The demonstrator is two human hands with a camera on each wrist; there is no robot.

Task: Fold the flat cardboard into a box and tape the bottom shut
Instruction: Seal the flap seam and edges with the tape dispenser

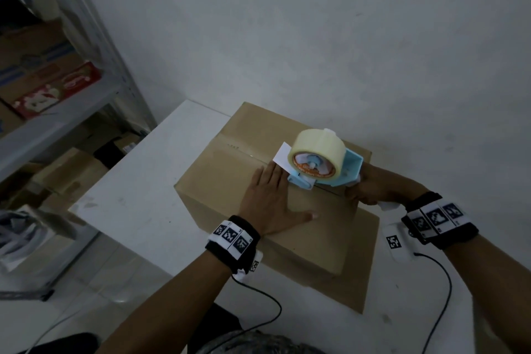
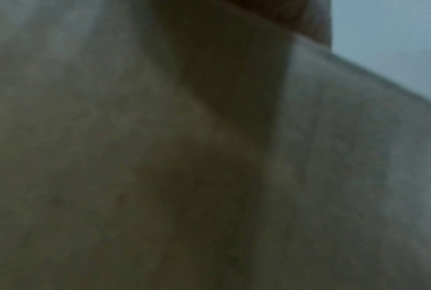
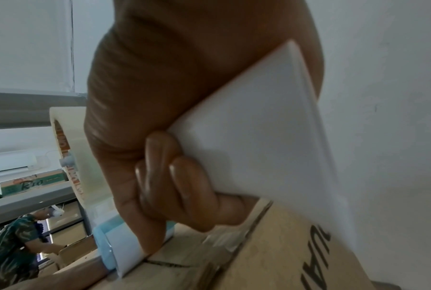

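Note:
A brown cardboard box (image 1: 230, 178) stands on the white table (image 1: 138, 210) with its closed flaps facing up. My left hand (image 1: 273, 198) lies flat on the near flap, fingers straight, beside the seam. My right hand (image 1: 370, 187) grips the white handle (image 3: 246, 137) of a light-blue tape dispenser (image 1: 324, 167), which sits on the seam near the box's right end. A roll of clear tape (image 1: 316, 149) is mounted on it. In the right wrist view my fingers (image 3: 179, 186) curl round the handle above the box (image 3: 271, 245). The left wrist view is dark and blurred.
A grey metal shelf (image 1: 57, 112) with cartons stands at the left. Cables (image 1: 258, 296) trail from both wristbands across the table's near side. A white wall (image 1: 316, 23) rises behind the table. Another person (image 3: 13, 241) is visible by the shelf in the right wrist view.

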